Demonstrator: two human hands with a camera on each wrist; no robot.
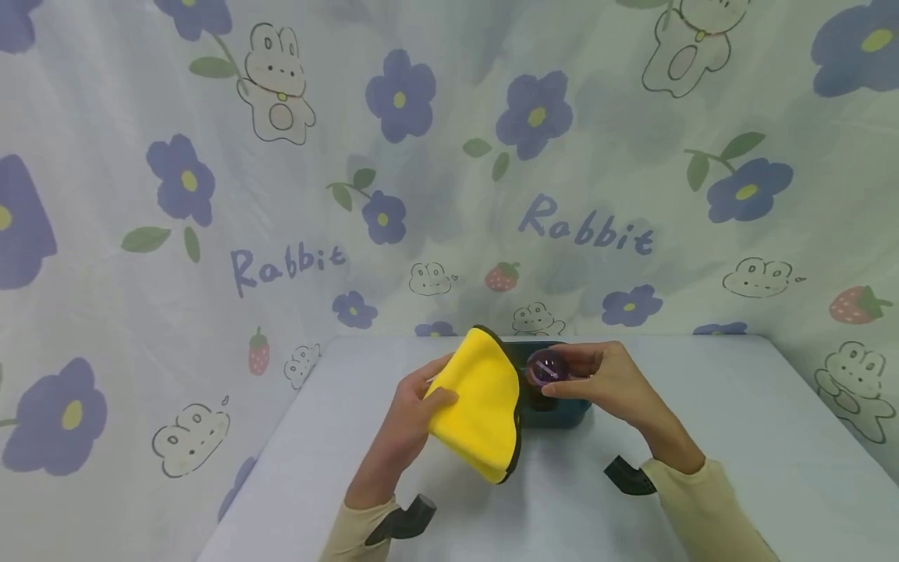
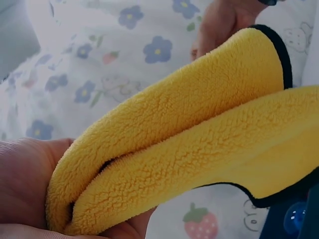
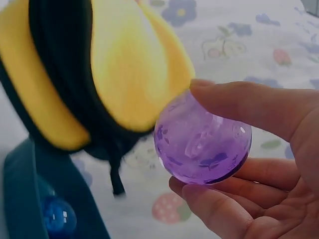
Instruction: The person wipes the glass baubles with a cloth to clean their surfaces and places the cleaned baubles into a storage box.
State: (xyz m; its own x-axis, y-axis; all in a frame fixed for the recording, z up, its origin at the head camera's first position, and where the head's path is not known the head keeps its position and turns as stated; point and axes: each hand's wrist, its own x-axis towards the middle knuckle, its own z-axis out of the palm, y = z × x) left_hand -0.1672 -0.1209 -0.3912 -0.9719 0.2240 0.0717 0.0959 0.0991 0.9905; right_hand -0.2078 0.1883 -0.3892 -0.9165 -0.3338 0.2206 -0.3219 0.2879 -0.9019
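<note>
Currently, a folded yellow cloth (image 1: 477, 398) with dark edging is gripped by the left hand (image 1: 410, 410), its thumb laid over the near face, to the left of the teal box (image 1: 562, 419). The left part of the box is covered by the cloth in the head view, and a dark loop (image 3: 117, 177) is seen hanging from the edging. A clear purple ball (image 1: 548, 368) is pinched between the thumb and fingers of the right hand (image 1: 611, 382), raised near the box and kept apart from it; whether it is touched by the cloth cannot be told. Inside the box, a blue ball (image 3: 60, 216) is contained. The box is supported by a white bench (image 1: 702, 406), behind which a flower-and-rabbit sheet (image 1: 449, 172) is hung.
</note>
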